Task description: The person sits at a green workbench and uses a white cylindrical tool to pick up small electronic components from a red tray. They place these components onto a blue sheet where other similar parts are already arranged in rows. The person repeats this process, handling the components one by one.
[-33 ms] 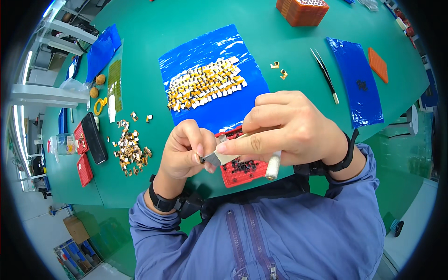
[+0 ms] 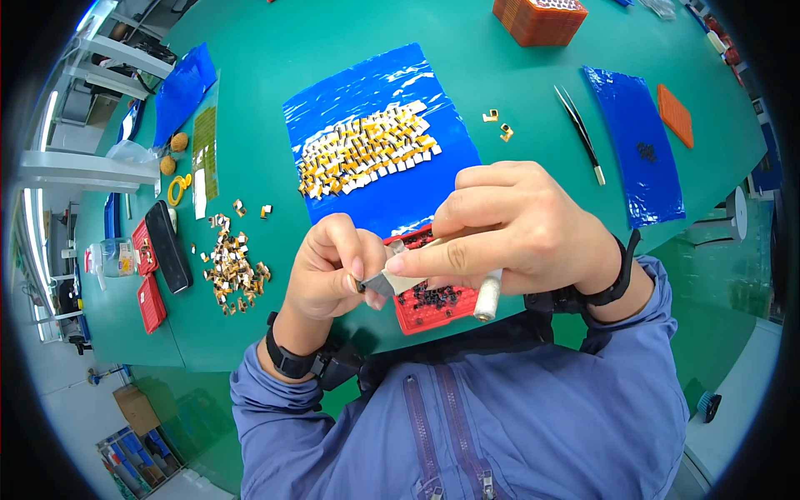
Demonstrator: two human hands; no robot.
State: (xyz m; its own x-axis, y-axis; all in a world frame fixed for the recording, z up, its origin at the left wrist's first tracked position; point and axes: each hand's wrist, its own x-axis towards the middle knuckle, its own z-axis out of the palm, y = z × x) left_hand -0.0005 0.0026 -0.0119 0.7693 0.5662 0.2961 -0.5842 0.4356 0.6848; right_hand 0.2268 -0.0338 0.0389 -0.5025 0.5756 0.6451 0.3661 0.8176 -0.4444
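Observation:
My left hand [image 2: 329, 267] pinches a small flat dark grey piece [image 2: 377, 285] between thumb and fingertips. My right hand [image 2: 508, 233] is closed around a slim tool with a white wrapped end [image 2: 487, 298], which sticks out below the palm. A pale cream strip [image 2: 406, 283] shows under my right fingertips, touching the grey piece; what it belongs to I cannot make out. Beneath both hands lies a red tray [image 2: 407, 321] with many tiny black parts [image 2: 442, 302], partly hidden. Beyond them, a blue sheet [image 2: 367, 79] carries packed rows of small white-and-gold parts [image 2: 367, 154].
Loose white-and-gold parts [image 2: 233, 265] lie heaped at the left, near a black case [image 2: 168, 246] and small red trays [image 2: 151, 304]. To the right are tweezers [image 2: 579, 133], another blue sheet [image 2: 633, 183] and an orange block [image 2: 674, 117]. An orange tray stack [image 2: 540, 25] stands far back.

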